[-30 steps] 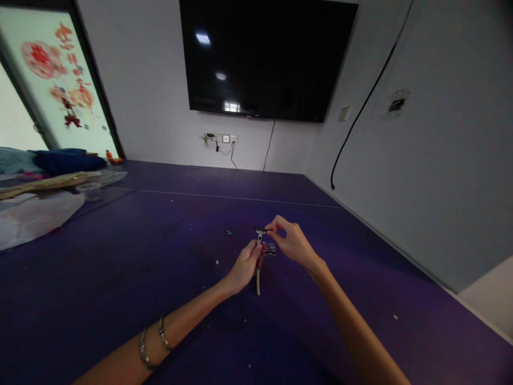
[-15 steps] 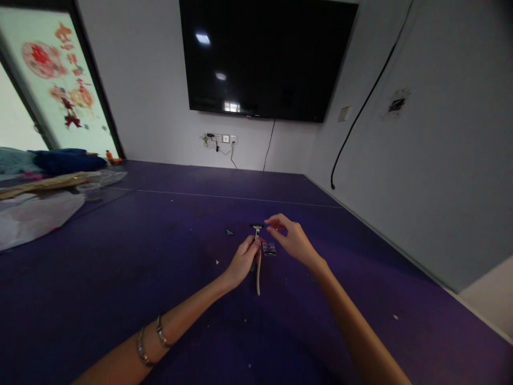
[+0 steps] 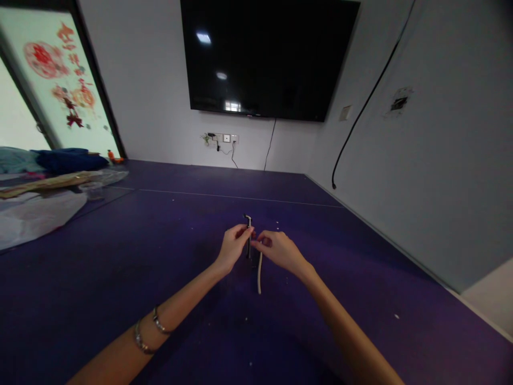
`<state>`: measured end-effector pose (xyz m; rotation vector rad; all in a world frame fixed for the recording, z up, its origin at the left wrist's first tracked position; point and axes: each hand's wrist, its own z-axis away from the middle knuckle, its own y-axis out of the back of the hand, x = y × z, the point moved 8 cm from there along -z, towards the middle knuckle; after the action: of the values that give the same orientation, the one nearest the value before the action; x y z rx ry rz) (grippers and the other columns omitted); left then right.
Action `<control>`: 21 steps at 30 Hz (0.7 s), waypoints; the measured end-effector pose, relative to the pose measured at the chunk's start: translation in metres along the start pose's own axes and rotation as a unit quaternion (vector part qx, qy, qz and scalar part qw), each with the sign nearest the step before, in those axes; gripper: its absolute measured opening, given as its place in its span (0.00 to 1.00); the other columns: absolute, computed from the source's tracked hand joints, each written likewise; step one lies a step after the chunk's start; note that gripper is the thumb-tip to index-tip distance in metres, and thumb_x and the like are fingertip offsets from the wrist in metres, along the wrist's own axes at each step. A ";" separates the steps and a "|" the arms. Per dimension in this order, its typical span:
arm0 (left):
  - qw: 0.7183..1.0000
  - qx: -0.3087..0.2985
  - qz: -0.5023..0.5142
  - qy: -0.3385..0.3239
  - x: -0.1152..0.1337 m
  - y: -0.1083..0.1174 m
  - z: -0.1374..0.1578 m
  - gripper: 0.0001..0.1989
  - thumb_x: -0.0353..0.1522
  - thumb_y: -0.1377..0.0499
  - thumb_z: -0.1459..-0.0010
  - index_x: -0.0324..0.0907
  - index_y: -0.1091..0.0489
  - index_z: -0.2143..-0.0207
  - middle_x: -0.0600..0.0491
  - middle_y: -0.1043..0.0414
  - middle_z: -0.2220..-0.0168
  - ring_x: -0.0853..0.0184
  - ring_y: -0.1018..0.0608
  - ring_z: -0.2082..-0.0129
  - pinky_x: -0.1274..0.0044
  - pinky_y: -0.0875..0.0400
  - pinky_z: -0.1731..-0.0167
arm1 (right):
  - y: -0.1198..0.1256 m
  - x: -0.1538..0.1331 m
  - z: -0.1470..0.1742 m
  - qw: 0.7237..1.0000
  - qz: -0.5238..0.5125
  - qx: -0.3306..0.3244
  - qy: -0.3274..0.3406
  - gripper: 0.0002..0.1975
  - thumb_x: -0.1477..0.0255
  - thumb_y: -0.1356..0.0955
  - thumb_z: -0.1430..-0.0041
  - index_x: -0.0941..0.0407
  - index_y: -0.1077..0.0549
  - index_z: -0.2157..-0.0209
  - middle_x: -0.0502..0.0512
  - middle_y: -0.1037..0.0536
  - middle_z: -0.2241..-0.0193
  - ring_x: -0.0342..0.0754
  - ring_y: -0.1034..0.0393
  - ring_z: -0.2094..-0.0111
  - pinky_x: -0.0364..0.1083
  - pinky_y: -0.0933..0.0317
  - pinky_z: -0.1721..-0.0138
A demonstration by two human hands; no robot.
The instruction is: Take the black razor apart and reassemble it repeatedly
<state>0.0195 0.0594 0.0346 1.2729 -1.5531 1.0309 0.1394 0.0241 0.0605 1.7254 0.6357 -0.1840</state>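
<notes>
My left hand is closed around the handle of a razor, which stands upright with its head turned side-on at the top. Close beside it on the right is my right hand, thumb and fingers pinched together near the razor's handle. Whatever is between those fingertips is too small to make out. Below the hands, a thin cream-coloured strip runs down toward me. A small dark object shows beneath the razor, its shape unclear.
The purple surface carries small white scraps. Plastic bags and folded blue cloth lie at the far left. A television hangs on the wall ahead, and a black cable dangles at the right.
The razor has turned from front-on to side-on and shifted slightly left with my left hand. My right hand came down and left, its fingers closing; the clear case and small green piece are hidden now.
</notes>
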 end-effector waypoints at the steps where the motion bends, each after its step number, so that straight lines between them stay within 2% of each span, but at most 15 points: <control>1: 1.000 0.000 -0.017 -0.006 0.000 0.000 0.000 0.12 0.38 0.41 0.50 0.37 0.28 0.71 0.51 0.27 0.73 0.66 0.26 0.70 0.76 0.34 0.68 | -0.005 -0.004 0.001 1.000 0.021 -0.008 -0.009 0.16 0.57 0.37 0.45 0.53 0.25 0.67 0.53 0.23 0.72 0.45 0.29 0.72 0.40 0.44 0.73; 7: 0.998 0.010 -0.068 -0.009 -0.005 0.002 0.000 0.13 0.40 0.41 0.51 0.37 0.28 0.73 0.51 0.27 0.74 0.67 0.27 0.73 0.77 0.34 0.72 | -0.025 -0.020 0.007 0.992 0.122 -0.004 -0.039 0.16 0.61 0.40 0.41 0.55 0.26 0.64 0.57 0.22 0.71 0.49 0.27 0.70 0.42 0.44 0.72; 12: 0.997 -0.013 -0.069 0.016 -0.020 0.002 -0.008 0.14 0.41 0.43 0.50 0.37 0.28 0.72 0.51 0.26 0.73 0.68 0.26 0.73 0.78 0.34 0.71 | -0.033 -0.014 0.004 0.995 0.088 0.027 -0.035 0.17 0.64 0.41 0.40 0.57 0.25 0.70 0.58 0.22 0.74 0.49 0.28 0.72 0.41 0.46 0.74; 15: 0.989 -0.054 -0.094 0.098 -0.043 0.006 -0.016 0.19 0.42 0.49 0.45 0.37 0.28 0.74 0.51 0.27 0.76 0.69 0.27 0.77 0.78 0.35 0.75 | -0.043 -0.001 0.000 0.998 0.030 0.016 -0.044 0.19 0.66 0.41 0.40 0.58 0.25 0.77 0.57 0.23 0.77 0.46 0.29 0.74 0.41 0.48 0.75; 17: 0.964 -0.117 -0.150 0.185 -0.062 0.009 -0.018 0.21 0.42 0.51 0.44 0.36 0.28 0.76 0.51 0.28 0.80 0.69 0.28 0.81 0.78 0.37 0.79 | -0.052 0.009 -0.003 0.998 0.000 0.002 -0.065 0.21 0.67 0.42 0.40 0.59 0.26 0.79 0.57 0.24 0.79 0.45 0.31 0.76 0.41 0.48 0.75; 18: 0.951 -0.146 -0.175 0.207 -0.068 0.012 -0.019 0.22 0.42 0.52 0.43 0.36 0.28 0.77 0.51 0.29 0.81 0.70 0.29 0.82 0.79 0.38 0.80 | -0.057 0.015 -0.003 0.997 -0.009 -0.006 -0.078 0.21 0.67 0.43 0.40 0.59 0.26 0.80 0.57 0.24 0.79 0.45 0.31 0.77 0.41 0.49 0.76; 21: 0.942 -0.148 -0.211 0.215 -0.070 0.031 -0.029 0.24 0.43 0.54 0.43 0.36 0.28 0.78 0.51 0.29 0.81 0.71 0.30 0.83 0.80 0.39 0.81 | -0.067 0.027 -0.003 0.993 -0.004 -0.026 -0.116 0.21 0.65 0.42 0.41 0.59 0.25 0.78 0.58 0.24 0.78 0.46 0.31 0.75 0.41 0.47 0.75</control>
<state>0.0005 0.1106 -0.0256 1.0239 -0.9972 0.7044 0.1274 0.0433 -0.0084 1.6218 0.4725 -0.3657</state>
